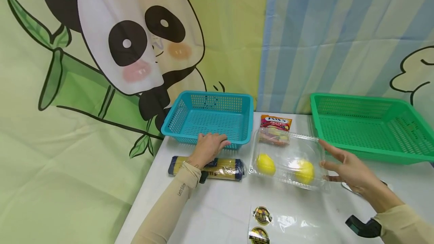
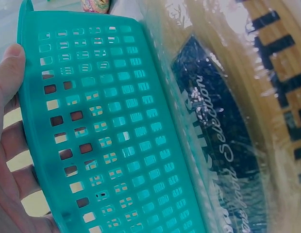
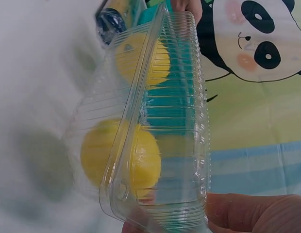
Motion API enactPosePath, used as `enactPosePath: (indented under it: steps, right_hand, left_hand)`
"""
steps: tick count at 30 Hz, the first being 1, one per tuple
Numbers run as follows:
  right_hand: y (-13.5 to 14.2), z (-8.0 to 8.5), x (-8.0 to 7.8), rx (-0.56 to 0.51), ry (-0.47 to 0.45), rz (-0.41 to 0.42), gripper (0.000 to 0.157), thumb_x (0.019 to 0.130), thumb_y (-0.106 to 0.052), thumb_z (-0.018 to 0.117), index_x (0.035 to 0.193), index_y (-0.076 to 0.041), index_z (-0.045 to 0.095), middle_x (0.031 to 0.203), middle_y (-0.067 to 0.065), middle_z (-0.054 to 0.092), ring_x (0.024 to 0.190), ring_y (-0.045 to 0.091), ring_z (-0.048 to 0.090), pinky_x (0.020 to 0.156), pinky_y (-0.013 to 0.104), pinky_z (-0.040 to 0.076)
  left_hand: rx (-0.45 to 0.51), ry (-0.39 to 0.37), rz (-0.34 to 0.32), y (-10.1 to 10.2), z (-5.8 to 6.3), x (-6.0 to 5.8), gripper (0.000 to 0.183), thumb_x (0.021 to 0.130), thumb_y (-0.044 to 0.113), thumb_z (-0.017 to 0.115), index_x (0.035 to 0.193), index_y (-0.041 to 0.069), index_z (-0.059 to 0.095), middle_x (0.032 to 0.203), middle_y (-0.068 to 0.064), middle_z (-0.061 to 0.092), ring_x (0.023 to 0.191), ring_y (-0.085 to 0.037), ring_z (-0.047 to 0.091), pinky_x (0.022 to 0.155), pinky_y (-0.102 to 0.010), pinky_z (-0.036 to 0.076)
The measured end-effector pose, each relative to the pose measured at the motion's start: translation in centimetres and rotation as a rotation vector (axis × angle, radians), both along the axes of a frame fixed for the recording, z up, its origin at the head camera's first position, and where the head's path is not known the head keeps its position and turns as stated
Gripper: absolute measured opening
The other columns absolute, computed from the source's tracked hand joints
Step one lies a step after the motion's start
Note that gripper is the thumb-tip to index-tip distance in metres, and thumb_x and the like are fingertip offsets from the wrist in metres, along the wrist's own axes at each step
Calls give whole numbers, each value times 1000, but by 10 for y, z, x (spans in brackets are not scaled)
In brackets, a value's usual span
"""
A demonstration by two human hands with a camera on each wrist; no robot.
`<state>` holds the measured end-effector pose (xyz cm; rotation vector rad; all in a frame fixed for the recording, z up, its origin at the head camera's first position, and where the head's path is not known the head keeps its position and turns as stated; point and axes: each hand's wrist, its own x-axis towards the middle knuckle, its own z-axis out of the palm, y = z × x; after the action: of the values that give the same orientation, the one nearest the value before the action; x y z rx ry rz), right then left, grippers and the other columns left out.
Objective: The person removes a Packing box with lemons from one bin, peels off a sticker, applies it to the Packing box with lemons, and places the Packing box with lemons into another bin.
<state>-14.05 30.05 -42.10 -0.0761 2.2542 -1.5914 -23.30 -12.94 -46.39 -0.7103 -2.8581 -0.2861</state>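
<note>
My left hand (image 1: pixel 209 147) grips the near rim of a blue-green plastic basket (image 1: pixel 217 119), thumb and fingers on either side of its perforated wall in the left wrist view. A bag of spaghetti (image 1: pixel 225 171) lies in front of that basket, under the left wrist. My right hand (image 1: pixel 352 172) holds a clear plastic clamshell container (image 1: pixel 286 151) by its right end. Two lemons, a left one (image 1: pixel 266 164) and a right one (image 1: pixel 304 171), are inside it. Seen from the right wrist, the container (image 3: pixel 175 170) looks closed and stands tilted, with the thumb along its edge.
A red and orange candy bag (image 1: pixel 276 122) lies behind the container, partly seen through it. At the back right stands a green basket (image 1: pixel 359 123). A clear plastic sheet with round black-and-gold stickers (image 1: pixel 262 215) lies at the front. A panda-print curtain (image 1: pixel 230 40) hangs behind the table.
</note>
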Motion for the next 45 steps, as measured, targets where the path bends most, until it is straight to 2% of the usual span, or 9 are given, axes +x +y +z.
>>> enactPosePath:
  steps: [4,6,8,14,20,25,32,39,45]
  right_hand:
    - [1,-8,1,5,-2,-1,84,102,-18,61,164,-20,5,166,24,-17,138,56,35,85,46,60]
    - [2,-12,1,2,-9,-1,84,101,-18,62,164,-18,6,166,25,-16,138,54,35,84,45,60]
    - [2,-16,1,-8,-25,-5,85,101,-17,63,164,-17,6,166,25,-16,139,56,32,84,45,60]
    - [3,-25,1,-23,-61,-6,88,99,-12,64,163,-16,3,166,23,-17,143,65,9,83,46,60]
    - [2,-31,3,-17,-76,-17,87,99,-9,63,163,-17,5,166,23,-17,145,63,-1,84,47,60]
    - [4,-33,4,-16,-73,-19,86,100,-7,61,163,-16,4,165,25,-18,145,63,-5,85,50,59]
    - [4,-34,4,-2,-47,-18,85,99,-7,61,163,-16,5,166,26,-15,144,65,0,87,53,58]
    - [3,-34,8,31,-11,-6,85,101,-7,60,163,-17,4,165,29,-13,142,66,6,85,53,58]
    - [2,-34,10,68,8,0,83,102,-14,60,164,-21,5,166,29,-9,143,64,11,85,50,59]
  left_hand:
    - [5,9,0,0,1,0,31,102,44,54,79,24,55,60,9,48,63,-15,47,71,-42,36]
    - [6,15,-1,0,1,0,30,102,43,55,80,24,56,61,10,49,63,-15,48,72,-43,37]
    - [4,20,-2,0,1,0,29,103,44,54,81,24,57,61,10,49,64,-15,49,72,-43,37]
    - [-2,17,-9,1,2,1,31,103,45,52,81,24,57,61,9,50,64,-16,50,72,-42,36]
    - [-17,7,-7,1,2,2,31,103,46,51,81,24,55,60,9,48,64,-15,50,72,-42,37]
    - [-22,-3,0,2,2,2,31,104,47,48,87,25,60,63,10,52,68,-16,55,76,-45,40]
    - [-20,-1,5,2,2,2,32,104,48,47,88,24,61,64,9,54,69,-18,57,77,-46,41]
    - [-20,2,5,1,1,2,33,104,48,47,108,24,70,86,5,72,81,-21,65,81,-48,44]
    - [-37,-40,7,-1,3,2,42,106,51,41,120,22,69,103,1,76,92,-24,68,85,-48,44]
